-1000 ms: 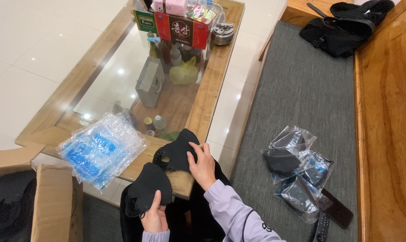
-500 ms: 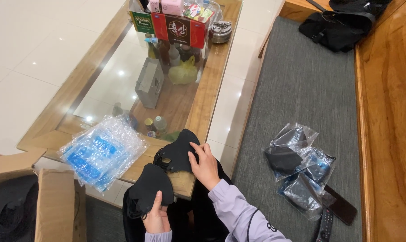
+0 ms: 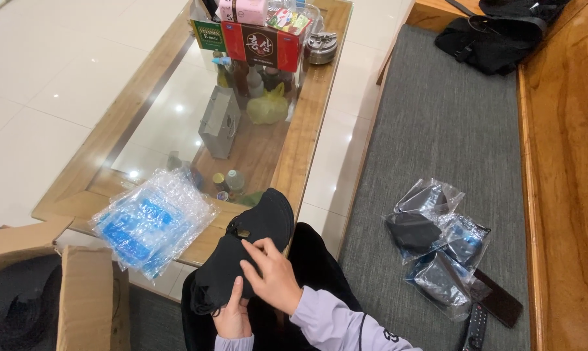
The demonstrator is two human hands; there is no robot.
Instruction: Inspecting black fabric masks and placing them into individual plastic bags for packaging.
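I hold a black cloth piece [image 3: 252, 240], shaped like a folded cap or face mask, over my lap at the near corner of a glass-topped wooden table [image 3: 310, 110]. My left hand [image 3: 232, 316] grips its lower edge from beneath. My right hand [image 3: 271, 276] pinches it from above, fingers on the fabric near a small tag. To the left on the table lies a stack of clear bubble-wrap bags with blue print [image 3: 152, 220].
Packed black items in clear plastic bags [image 3: 434, 244] lie on the grey seat cushion [image 3: 450, 123] at my right, beside a remote [image 3: 474, 323] and a phone. A cardboard box [image 3: 79, 299] stands at the left. Boxes and bottles [image 3: 255, 36] crowd the table's far end. A black bag [image 3: 495, 32] rests far right.
My right hand has slid down from the upper part of the black piece towards my left hand, and the fabric now lies folded closer together.
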